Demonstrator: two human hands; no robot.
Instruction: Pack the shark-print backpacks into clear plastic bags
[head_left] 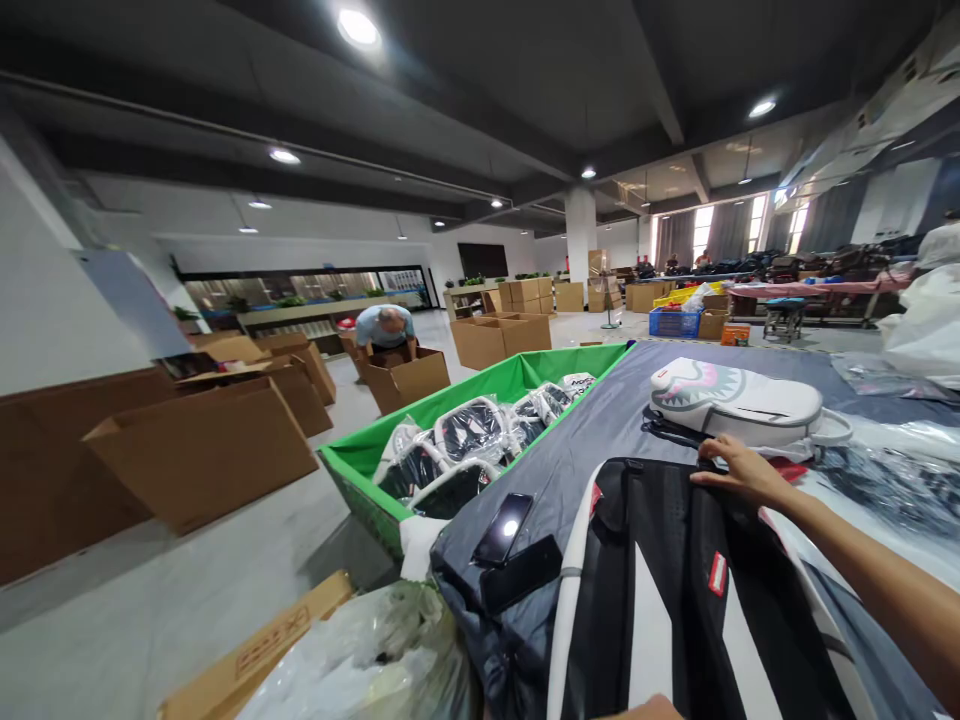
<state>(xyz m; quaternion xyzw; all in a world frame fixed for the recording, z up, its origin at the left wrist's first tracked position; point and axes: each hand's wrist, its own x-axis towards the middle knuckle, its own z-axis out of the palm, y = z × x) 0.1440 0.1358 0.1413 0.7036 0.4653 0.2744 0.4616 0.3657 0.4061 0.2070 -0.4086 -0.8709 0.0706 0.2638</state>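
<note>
Black-and-white striped backpack point(697, 600) lies flat on the table.

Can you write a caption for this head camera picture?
Right hand rests flat on a black-and-white backpack on the table.

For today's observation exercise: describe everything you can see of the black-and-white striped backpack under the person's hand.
The black backpack with broad white stripes lies flat on the grey cloth-covered table, running toward the camera. It looks like smooth synthetic fabric, with a small red label and white edging. The right hand rests palm-down on its far end. A sliver of a hand shows at its near edge.
</note>
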